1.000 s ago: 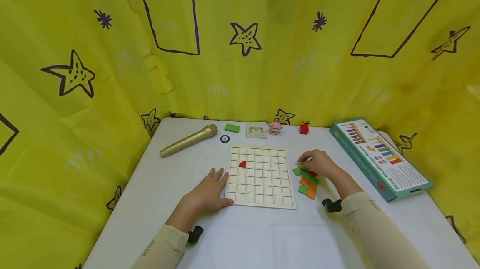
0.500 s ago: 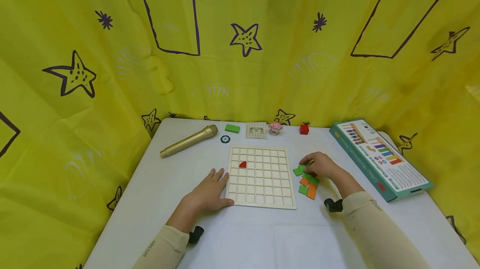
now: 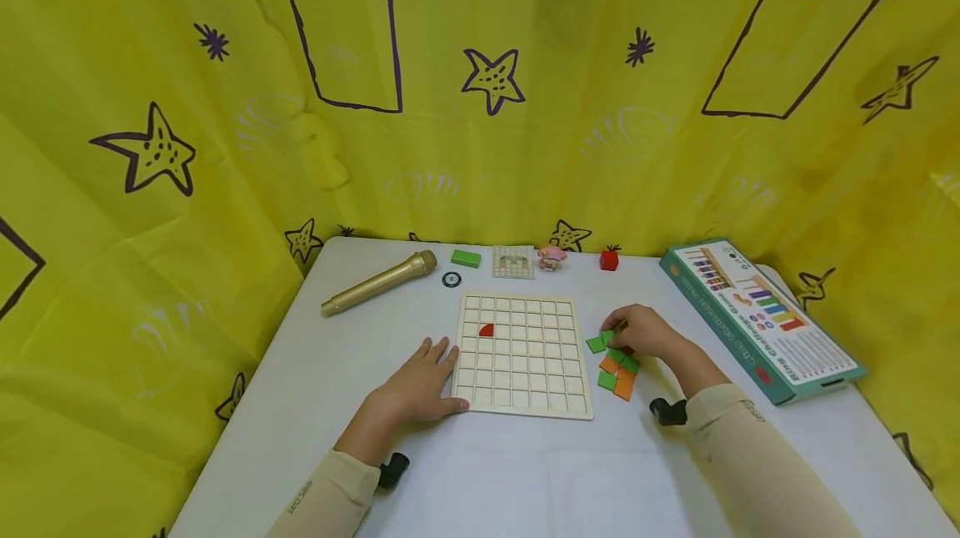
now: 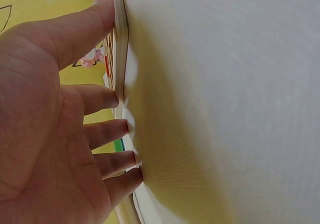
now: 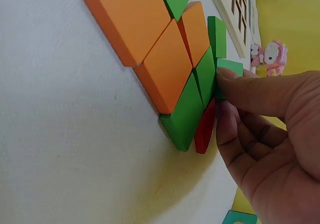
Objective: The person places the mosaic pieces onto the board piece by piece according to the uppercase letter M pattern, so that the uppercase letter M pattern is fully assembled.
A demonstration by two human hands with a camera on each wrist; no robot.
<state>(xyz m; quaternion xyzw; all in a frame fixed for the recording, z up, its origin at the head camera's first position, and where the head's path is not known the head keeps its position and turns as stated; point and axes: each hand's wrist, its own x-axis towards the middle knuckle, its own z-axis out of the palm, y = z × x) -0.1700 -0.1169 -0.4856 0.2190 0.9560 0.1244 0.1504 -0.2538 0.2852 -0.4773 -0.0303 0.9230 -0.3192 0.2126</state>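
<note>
"Two hands on the desk (image 3: 510, 480). What is the left hand (image 3: 416, 388) doing?"

"Its grip is wide, fingers spread, nothing held. It rests at the left edge of the gridded board (image 3: 525, 354), thumb on the near corner."

"And right of the board?"

"Orange tiles (image 5: 132, 21) at the near end, flat on the desk, then other green tiles (image 5: 185, 114) touching them."

"So where is the right hand (image 3: 641, 329)?"

"At the far end of that group. The grip is narrow: thumb and fingers pinch a small green tile (image 5: 232, 69), with a red piece (image 5: 205, 129) just beside them."

"Anything on the board?"

"One red quarter-round (image 3: 487, 330), second column from the left, third row from the far side."

"Farther back?"

"A gold microphone (image 3: 378, 284) at left, a game box (image 3: 761, 317) at right; between them a pink figure (image 3: 552, 258) and a red cube (image 3: 609, 260). Behind hangs a yellow curtain (image 3: 420, 146)."
</note>
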